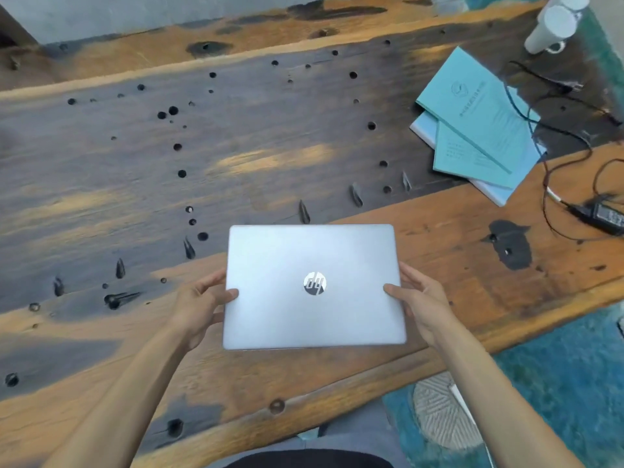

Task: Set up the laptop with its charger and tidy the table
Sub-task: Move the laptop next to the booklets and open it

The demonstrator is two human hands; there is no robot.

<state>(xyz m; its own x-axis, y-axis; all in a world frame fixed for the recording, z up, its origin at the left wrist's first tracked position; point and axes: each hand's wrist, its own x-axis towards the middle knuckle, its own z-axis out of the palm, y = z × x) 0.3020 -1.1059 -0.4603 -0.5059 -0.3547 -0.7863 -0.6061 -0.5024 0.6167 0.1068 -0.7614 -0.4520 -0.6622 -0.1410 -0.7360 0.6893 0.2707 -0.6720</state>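
Head camera looks steeply down, close over the table [101, 197]

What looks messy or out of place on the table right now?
The teal booklets lie fanned and skewed at the far right, with the charger cable trailing loosely across them. The charger brick is unconnected; the closed laptop looks undamaged.
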